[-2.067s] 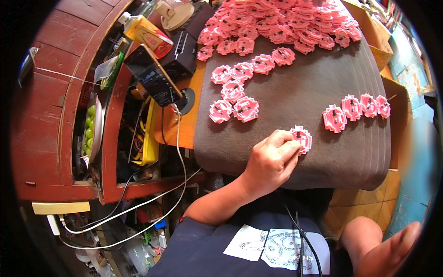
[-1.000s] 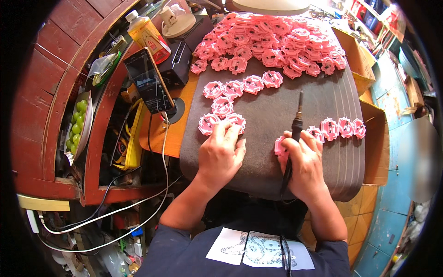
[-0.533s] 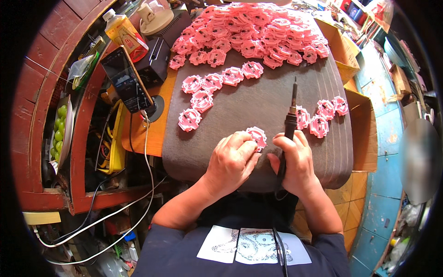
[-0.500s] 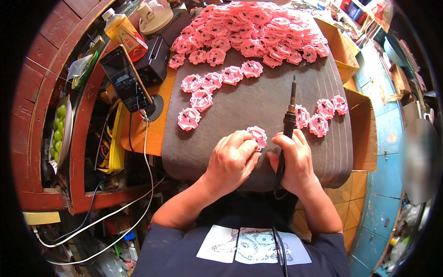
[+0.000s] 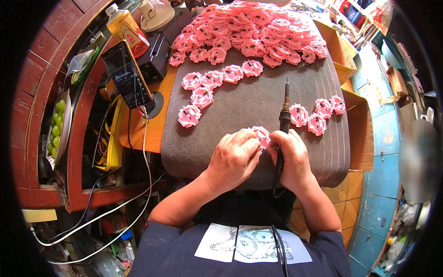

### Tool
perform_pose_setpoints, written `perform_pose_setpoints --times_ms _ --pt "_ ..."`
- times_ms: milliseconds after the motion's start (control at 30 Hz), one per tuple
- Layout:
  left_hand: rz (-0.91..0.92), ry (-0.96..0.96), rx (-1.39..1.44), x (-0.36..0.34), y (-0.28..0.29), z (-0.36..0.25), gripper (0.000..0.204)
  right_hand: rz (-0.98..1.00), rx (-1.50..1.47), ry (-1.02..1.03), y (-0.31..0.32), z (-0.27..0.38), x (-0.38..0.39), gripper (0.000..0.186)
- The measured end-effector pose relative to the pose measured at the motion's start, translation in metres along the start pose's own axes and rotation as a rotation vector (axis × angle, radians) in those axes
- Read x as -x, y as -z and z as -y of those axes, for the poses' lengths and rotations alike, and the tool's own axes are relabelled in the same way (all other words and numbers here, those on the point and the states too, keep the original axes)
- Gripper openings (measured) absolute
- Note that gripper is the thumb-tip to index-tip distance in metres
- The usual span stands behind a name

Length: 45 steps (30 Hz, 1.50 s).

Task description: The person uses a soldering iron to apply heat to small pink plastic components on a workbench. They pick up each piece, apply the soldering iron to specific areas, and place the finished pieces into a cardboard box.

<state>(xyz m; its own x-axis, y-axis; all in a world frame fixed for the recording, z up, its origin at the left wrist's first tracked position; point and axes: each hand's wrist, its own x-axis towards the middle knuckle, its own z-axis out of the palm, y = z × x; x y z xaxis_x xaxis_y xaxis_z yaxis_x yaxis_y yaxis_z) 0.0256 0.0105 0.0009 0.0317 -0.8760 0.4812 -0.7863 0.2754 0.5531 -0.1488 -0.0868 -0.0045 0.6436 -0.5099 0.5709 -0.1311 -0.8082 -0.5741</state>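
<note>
Brown mat, cabinets perhaps; left hand pinches pink piece; right hand, soldering iron.

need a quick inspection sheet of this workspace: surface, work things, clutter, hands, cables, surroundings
Surface: dark grey mat, orange wood beside its left edge
Work things: pink pile at the far end; six loose pink parts left, four more right
Clutter: phone on a stand, bottle, black box
Hands: left hand holds a pink part; right hand holds a black-handled tool, tip pointing away
Cables: white cable hangs below the phone
Surroundings: red woodwork left; cardboard box and blue cabinets right
</note>
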Motion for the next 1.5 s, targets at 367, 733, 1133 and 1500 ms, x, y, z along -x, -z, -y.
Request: perform_pose_setpoints --times_ms 367,733,1133,1500 --pt "-0.041 0.002 0.065 0.003 0.0 0.003 0.024 0.014 0.016 0.05 0.002 0.004 0.0 0.045" --pt "-0.018 0.079 0.24 0.002 -0.005 0.004 0.022 -0.041 -0.28 -0.178 -0.008 0.005 0.004 0.043" --pt "-0.095 0.106 0.139 0.005 -0.012 0.003 0.019 -0.121 0.036 0.217 -0.011 0.01 0.012 0.049" --pt "-0.148 0.084 0.082 0.005 -0.014 0.001 0.019 -0.047 0.02 0.139 -0.009 0.01 0.009 0.042"
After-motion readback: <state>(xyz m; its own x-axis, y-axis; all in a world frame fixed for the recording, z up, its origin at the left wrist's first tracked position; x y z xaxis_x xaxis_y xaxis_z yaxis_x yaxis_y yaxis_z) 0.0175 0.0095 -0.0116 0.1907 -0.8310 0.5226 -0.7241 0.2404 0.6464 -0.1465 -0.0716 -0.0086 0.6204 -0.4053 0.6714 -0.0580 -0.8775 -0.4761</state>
